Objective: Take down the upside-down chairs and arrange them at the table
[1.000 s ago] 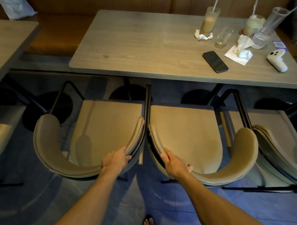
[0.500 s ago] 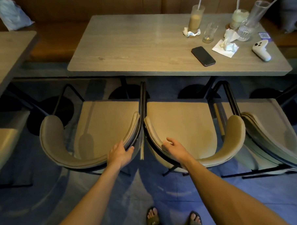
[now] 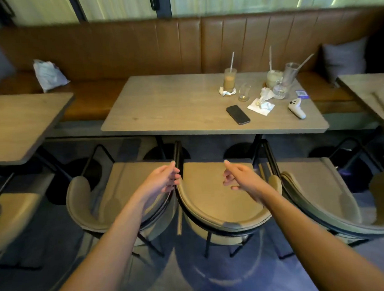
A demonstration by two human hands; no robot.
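Observation:
Two beige padded chairs stand upright side by side in front of the grey wooden table (image 3: 163, 111). The left chair (image 3: 126, 185) and the middle chair (image 3: 206, 195) touch at their black armrests. My left hand (image 3: 164, 179) hovers above the left chair's right armrest, fingers loosely extended and holding nothing. Over the seat of the middle chair floats my right hand (image 3: 238, 176), fingers relaxed and empty. A third beige chair (image 3: 321, 197) stands to the right, close against the middle one.
On the table are a black phone (image 3: 238, 114), drink glasses (image 3: 230, 80) with straws, crumpled napkins (image 3: 261, 102) and a white controller (image 3: 296, 108). A brown leather bench (image 3: 182, 46) runs behind. Other tables (image 3: 20, 124) flank left and right, and another chair (image 3: 11, 221) stands far left.
Both hands have let go of the chair backrests and lifted forward over the seats. The view has tilted up and back, showing the bench and windows.

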